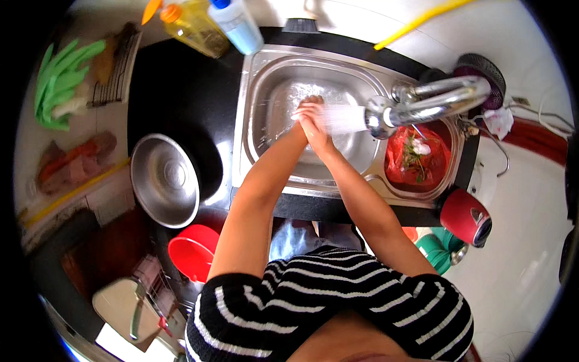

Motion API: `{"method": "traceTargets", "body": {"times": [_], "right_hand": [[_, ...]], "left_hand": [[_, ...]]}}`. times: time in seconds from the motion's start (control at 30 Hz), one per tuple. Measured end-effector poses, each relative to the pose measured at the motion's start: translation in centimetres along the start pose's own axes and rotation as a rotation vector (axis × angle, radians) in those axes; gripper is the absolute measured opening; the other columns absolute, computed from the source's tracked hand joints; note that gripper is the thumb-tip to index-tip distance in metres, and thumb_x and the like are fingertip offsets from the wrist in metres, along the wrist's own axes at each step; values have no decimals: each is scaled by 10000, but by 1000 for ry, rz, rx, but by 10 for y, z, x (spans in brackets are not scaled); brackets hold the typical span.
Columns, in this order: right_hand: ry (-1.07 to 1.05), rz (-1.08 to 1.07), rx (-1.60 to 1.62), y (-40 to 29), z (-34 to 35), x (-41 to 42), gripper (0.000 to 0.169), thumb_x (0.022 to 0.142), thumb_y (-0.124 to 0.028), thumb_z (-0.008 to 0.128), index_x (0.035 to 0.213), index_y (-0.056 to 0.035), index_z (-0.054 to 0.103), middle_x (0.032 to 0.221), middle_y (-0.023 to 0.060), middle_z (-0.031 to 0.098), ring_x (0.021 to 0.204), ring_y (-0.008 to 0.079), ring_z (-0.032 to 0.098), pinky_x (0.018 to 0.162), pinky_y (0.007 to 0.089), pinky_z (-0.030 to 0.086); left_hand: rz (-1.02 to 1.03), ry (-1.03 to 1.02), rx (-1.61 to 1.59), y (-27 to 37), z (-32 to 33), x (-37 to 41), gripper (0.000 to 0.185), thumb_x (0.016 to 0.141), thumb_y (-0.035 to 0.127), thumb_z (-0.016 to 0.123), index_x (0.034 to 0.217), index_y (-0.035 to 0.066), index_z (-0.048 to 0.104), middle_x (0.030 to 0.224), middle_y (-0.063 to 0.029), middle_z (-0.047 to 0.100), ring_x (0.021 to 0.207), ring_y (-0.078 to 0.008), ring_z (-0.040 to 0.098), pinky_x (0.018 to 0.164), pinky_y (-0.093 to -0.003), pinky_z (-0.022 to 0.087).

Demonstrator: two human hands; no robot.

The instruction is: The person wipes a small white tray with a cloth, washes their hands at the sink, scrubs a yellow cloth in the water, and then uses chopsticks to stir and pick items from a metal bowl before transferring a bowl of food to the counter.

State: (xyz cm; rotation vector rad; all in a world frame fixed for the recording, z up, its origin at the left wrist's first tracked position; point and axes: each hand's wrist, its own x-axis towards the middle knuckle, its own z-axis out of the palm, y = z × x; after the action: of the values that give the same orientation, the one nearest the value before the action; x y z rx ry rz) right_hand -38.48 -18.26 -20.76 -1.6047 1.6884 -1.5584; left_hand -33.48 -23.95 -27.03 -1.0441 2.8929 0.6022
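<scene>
My left hand point(312, 101) and my right hand point(313, 128) are pressed together over the large basin of a stainless steel sink point(276, 135). The right hand overlaps the left, which hides parts of both palms and fingers. A spray of water point(344, 119) runs from the chrome faucet head point(379, 117) onto them from the right. I see no object in either hand. Water splashes on the basin floor behind the fingers.
A red plastic bag point(396, 154) with leafy greens fills the small right basin. On the left stand a steel bowl point(165, 181) and a red plastic basin point(192, 249). Bottles, one with blue liquid point(239, 34), stand behind the sink. A red appliance point(463, 215) sits at the right corner.
</scene>
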Motion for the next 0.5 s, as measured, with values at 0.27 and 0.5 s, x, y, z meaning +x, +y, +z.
{"method": "traceTargets", "body": {"times": [0.27, 0.5], "right_hand": [[201, 716, 1386, 128, 42, -20, 261, 892, -234, 401, 1019, -65, 555, 998, 110, 592, 937, 242, 535, 755, 395, 442], [-110, 697, 571, 82, 41, -38, 475, 851, -456, 410, 1131, -87, 516, 1197, 94, 508, 1147, 240, 430, 961, 416, 329]], "left_hand": [[579, 252, -334, 70, -104, -82, 650, 581, 23, 614, 1209, 30, 444, 1165, -194, 491, 1075, -353, 483, 954, -496, 338], [544, 133, -240, 45, -90, -44, 473, 546, 342, 682, 977, 161, 607, 950, -89, 612, 898, -317, 570, 848, -481, 363]]}}
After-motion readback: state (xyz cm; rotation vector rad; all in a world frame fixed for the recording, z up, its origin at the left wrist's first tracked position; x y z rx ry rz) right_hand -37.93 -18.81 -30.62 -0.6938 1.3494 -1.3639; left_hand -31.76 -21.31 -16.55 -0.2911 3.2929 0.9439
